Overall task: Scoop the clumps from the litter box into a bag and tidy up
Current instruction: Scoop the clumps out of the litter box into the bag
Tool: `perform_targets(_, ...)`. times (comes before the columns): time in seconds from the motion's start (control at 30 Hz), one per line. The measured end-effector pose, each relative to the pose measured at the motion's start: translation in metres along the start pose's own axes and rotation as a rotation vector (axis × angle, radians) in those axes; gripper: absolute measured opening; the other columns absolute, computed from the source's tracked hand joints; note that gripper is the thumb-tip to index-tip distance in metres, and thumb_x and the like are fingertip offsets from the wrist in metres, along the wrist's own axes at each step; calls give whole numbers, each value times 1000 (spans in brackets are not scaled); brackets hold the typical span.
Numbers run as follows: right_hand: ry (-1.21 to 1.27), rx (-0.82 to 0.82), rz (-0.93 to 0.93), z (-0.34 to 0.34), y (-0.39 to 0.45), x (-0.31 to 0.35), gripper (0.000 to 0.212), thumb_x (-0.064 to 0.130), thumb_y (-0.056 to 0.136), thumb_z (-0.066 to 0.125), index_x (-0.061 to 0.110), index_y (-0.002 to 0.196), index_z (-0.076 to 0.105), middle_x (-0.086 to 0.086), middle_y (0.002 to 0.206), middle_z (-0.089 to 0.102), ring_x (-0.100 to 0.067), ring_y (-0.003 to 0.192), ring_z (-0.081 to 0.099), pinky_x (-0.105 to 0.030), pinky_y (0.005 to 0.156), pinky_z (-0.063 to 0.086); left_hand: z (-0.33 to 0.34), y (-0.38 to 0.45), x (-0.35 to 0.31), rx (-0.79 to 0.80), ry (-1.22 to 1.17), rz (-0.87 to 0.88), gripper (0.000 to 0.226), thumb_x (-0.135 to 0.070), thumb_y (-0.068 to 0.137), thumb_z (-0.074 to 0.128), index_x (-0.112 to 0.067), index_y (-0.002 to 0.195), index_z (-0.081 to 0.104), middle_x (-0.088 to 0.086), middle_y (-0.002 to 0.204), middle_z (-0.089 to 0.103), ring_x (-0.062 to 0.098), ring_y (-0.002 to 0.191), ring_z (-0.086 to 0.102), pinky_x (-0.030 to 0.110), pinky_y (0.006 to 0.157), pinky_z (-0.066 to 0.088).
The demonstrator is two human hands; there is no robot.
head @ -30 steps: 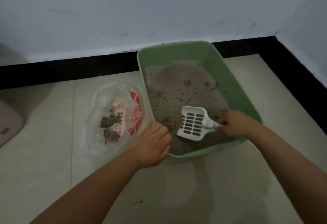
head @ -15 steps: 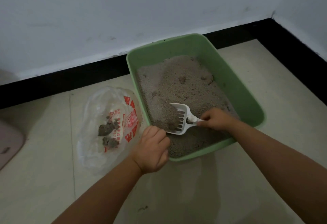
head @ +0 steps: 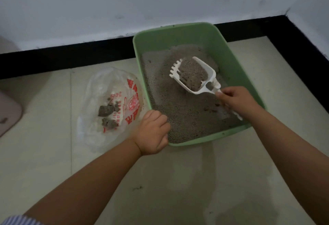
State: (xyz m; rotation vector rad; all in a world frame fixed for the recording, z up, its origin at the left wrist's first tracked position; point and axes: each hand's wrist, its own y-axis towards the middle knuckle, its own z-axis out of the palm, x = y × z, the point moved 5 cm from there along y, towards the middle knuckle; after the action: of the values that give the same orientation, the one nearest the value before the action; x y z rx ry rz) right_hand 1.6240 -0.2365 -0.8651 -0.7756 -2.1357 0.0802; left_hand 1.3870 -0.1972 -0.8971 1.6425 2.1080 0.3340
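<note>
The tiled floor (head: pixel 44 162) ran up to a black skirting (head: pixel 71 55) under a pale wall (head: pixel 124 2), and the green litter box (head: pixel 236 68) sat on it near the corner, its far end close to the skirting. Grey litter (head: pixel 187 114) covered the box's bottom, heaped higher toward the far end.

Just beside the box on your left lay the clear plastic bag (head: pixel 99 86) with red print, spread on the tiles — a few dark clumps (head: pixel 106 111) rested on or in it, though the crumpled film made it hard to tell which. A pinkish object (head: pixel 8 111) showed at the picture's left edge.

Your left hand (head: pixel 153 132) was curled over the near left corner of the box, fingers hooked round the rim. Your right hand (head: pixel 235 102) gripped the handle of the white slotted scoop (head: pixel 211 75) above the litter, toward the box's right side. The scoop was raised and tilted, toothed edge pointing away from you — it carried a load of litter and clumps (head: pixel 193 75). A striped sleeve (head: pixel 16 220) peeked in at the bottom left corner.
</note>
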Motion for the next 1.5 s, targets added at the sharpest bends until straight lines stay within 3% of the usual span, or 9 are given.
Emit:
perform_targets(0.07, 44, -30, 1, -2, -3, 3, 26, 18, 93, 53, 10, 69, 59, 5, 32, 48, 0, 23, 40, -10, 29, 31, -1, 0, 0, 4, 10, -5, 21, -23, 73, 40, -7, 63, 48, 13, 62, 48, 22, 69, 31, 33, 69, 27)
perform_targets(0.5, 139, -18, 29, 12, -7, 10, 32, 17, 93, 53, -14, 93, 61, -7, 55, 47, 2, 27, 39, -10, 33, 34, -4, 0, -7, -2, 70, -110, 23, -22, 71, 43, -7, 56, 53, 10, 59, 47, 21, 67, 31, 32, 71, 29)
perform_targets(0.63, 99, 25, 14, 13, -14, 9, 26, 18, 91, 56, -4, 98, 66, -4, 55, 50, 2, 29, 43, -9, 36, 38, -4, -2, -8, -22, 56, -117, 24, -21, 74, 43, -7, 57, 53, 11, 60, 47, 22, 67, 31, 32, 73, 30)
perform_targets(0.9, -11, 21, 14, 7, -26, 9, 30, 21, 91, 56, 12, 63, 62, -2, 48, 48, 3, 27, 40, -9, 38, 37, -3, -2, -8, 21, 73, -120, 22, -21, 72, 44, -8, 56, 52, 9, 59, 47, 21, 67, 31, 31, 71, 30)
perform_targets(1.03, 15, 13, 54, 8, -28, 8, 26, 19, 92, 55, -3, 87, 68, -6, 54, 50, 3, 28, 42, -11, 38, 38, -18, -2, -4, 8, 27, -138, 16, -20, 79, 45, -10, 68, 49, 10, 66, 49, 20, 70, 34, 30, 69, 29)
perform_targets(1.13, 38, 52, 41, 15, -30, 21, 21, 19, 92, 55, 5, 82, 67, -5, 54, 50, 0, 29, 42, -13, 38, 38, -50, -23, 24, -139, 46, -440, 14, -21, 79, 43, -9, 80, 50, 13, 75, 54, 22, 77, 37, 32, 74, 29)
perform_targets(1.27, -74, 158, -53, 45, -38, 56, 34, 19, 93, 53, 12, 60, 57, -2, 51, 47, -8, 41, 43, -22, 47, 36, -87, -83, 75, -136, 173, -1089, 45, -19, 80, 60, 4, 117, 53, 24, 116, 53, 33, 112, 42, 40, 99, 28)
perform_targets(1.37, -155, 254, -113, 76, -42, 90, 38, 19, 94, 50, 13, 56, 53, -4, 53, 50, -13, 48, 45, -21, 48, 35, -90, -126, 92, -48, -120, -1522, 61, -20, 86, 64, 3, 136, 38, 25, 132, 46, 38, 123, 43, 41, 99, 35)
perform_targets(1.5, -463, 258, -222, 119, -41, 127, 26, 18, 93, 46, 7, 70, 53, -8, 68, 52, -21, 63, 47, -25, 53, 33, -76, -142, 92, 130, -153, -1458, 25, -23, 94, 50, 0, 100, 59, 18, 98, 63, 33, 95, 59, 26, 69, 34)
